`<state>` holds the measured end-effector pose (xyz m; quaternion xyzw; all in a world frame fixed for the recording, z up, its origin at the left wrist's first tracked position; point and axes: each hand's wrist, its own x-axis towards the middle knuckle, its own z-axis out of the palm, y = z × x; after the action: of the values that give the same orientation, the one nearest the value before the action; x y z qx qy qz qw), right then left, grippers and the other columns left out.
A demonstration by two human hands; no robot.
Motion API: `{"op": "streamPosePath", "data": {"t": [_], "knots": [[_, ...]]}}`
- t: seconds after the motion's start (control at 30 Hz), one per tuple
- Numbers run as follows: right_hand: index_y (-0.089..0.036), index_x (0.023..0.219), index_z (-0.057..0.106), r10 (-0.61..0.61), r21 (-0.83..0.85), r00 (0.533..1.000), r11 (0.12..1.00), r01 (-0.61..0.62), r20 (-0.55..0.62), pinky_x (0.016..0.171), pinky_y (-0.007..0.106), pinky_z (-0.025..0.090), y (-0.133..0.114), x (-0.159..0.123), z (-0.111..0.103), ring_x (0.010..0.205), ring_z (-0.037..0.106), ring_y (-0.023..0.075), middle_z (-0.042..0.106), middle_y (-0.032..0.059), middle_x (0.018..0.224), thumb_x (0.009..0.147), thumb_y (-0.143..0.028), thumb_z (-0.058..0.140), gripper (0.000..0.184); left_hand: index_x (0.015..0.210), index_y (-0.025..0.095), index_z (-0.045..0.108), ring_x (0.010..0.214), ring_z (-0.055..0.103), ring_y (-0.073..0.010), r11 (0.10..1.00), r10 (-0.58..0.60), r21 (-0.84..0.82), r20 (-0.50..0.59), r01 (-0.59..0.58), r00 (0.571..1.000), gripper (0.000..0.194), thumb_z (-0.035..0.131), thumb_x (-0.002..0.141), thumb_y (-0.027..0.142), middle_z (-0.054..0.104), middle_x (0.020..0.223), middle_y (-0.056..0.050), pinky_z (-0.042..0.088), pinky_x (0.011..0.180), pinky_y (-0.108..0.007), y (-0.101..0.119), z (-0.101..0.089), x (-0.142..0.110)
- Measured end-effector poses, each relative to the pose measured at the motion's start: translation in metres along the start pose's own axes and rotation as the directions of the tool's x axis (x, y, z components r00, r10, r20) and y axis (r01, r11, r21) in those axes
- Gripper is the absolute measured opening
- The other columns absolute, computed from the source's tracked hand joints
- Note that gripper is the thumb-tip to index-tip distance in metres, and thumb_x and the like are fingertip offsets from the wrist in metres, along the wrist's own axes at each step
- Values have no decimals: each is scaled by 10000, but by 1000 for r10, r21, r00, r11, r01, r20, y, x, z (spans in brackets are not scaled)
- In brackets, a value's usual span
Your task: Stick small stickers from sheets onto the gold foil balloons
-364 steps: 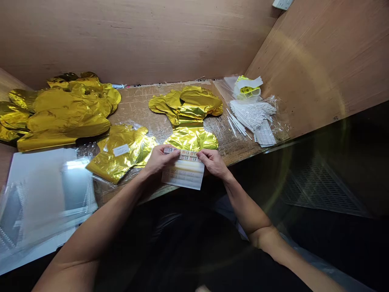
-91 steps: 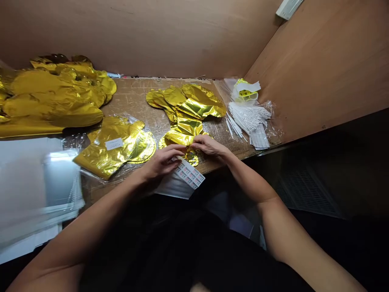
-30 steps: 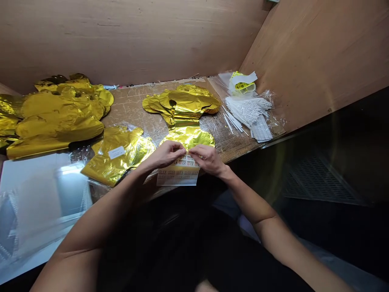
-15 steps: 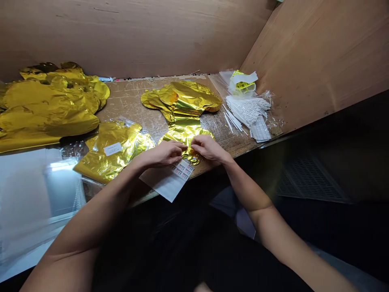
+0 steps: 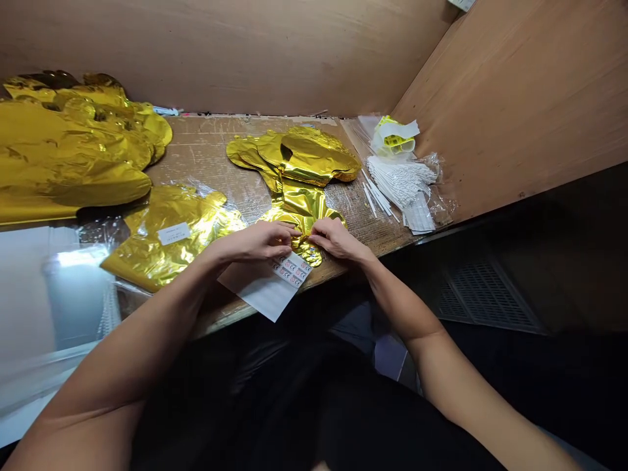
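Gold foil balloons [image 5: 307, 157] lie flat and stacked on the wooden bench, their narrow ends towards me. At the near end, my right hand [image 5: 338, 238] pinches the crinkled foil between thumb and fingers. Opposite it, my left hand [image 5: 262, 241] has its fingertips closed at the foil's left side; the exact grip is partly hidden. Below my left hand, a white sheet of small printed stickers [image 5: 267, 286] with CE marks lies at the bench edge and juts over it. Several round gold tail ends [image 5: 313, 255] show between the hands.
Left of my hands lies a clear bag of gold foil [image 5: 193, 229] with a white label. A bigger pile of gold foil balloons [image 5: 73, 150] is at far left. At right are thin white sticks [image 5: 400, 180] in plastic and a yellow-and-white roll [image 5: 396, 137]. Wooden panels rise behind.
The view has shifted slightly. My hands stay at the near end of the balloons, and the foil there is now more gathered and creased. My left fingers have straightened a little.
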<state>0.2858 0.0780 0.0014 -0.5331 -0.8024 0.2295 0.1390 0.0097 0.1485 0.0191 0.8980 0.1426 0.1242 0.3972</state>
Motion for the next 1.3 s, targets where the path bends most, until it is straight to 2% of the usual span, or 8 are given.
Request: {"op": "streamPosePath", "data": {"t": [0.27,0.33,0.47,0.57,0.63,0.77,0.97,1.3], "knots": [[-162,809,660,75,287,987,951,-114,144,652,274,379,24,44,-64,696,510,135,645,18,773,1004,-422,618,328,907,156,702,840,656,-175,941,-99,-317,73,117,992,384,601,1032,505,780,1031,-94,488,715,-254,12,-18,-8],[-156,839,686,207,179,977,964,-197,-44,663,282,422,37,60,-99,734,557,149,686,55,812,1004,-360,653,264,888,160,693,717,585,-140,950,-150,-271,47,157,988,381,600,1028,502,717,825,-33,433,648,-237,7,-13,-5],[-96,1107,683,323,60,769,935,-349,-552,845,369,496,46,70,-133,1034,603,224,696,185,1096,1076,-254,524,227,867,167,674,671,537,-128,954,-217,-234,-119,186,969,343,609,1011,471,636,734,6,409,635,-236,-3,-7,-3],[-131,1076,729,221,69,883,975,-212,-414,841,342,520,20,47,-99,943,648,193,737,105,1031,1025,-307,637,205,876,164,690,665,520,-127,954,-244,-219,-179,203,953,314,623,993,447,626,733,8,392,626,-240,-4,-9,-3],[-155,1130,752,41,244,993,970,-13,-111,791,317,536,-4,23,-60,856,680,175,771,59,975,995,-344,684,242,857,162,690,651,502,-127,954,-255,-211,-191,214,948,320,620,988,446,608,712,12,376,615,-246,-3,-11,-4],[-173,1092,793,-45,429,981,895,124,-190,858,316,554,-35,-8,-3,926,734,186,816,64,1050,1006,-278,643,203,881,170,714,664,540,-155,968,-249,-80,-178,238,952,313,578,997,427,653,726,-11,392,661,-287,0,-10,-3],[-161,1060,802,45,460,958,883,93,-282,844,304,559,-35,-9,16,903,746,184,821,62,1004,997,-263,658,187,955,221,749,975,646,-281,875,-55,448,-284,183,957,232,542,1012,307,760,910,-91,376,913,-435,10,10,1],[-186,1121,759,-257,-49,911,966,255,-322,857,362,523,-33,-11,21,940,677,216,766,112,1035,1082,-250,539,233,711,203,538,585,418,-153,957,-181,186,-207,220,961,336,494,1017,334,533,630,-4,267,621,-321,13,13,9]]}}
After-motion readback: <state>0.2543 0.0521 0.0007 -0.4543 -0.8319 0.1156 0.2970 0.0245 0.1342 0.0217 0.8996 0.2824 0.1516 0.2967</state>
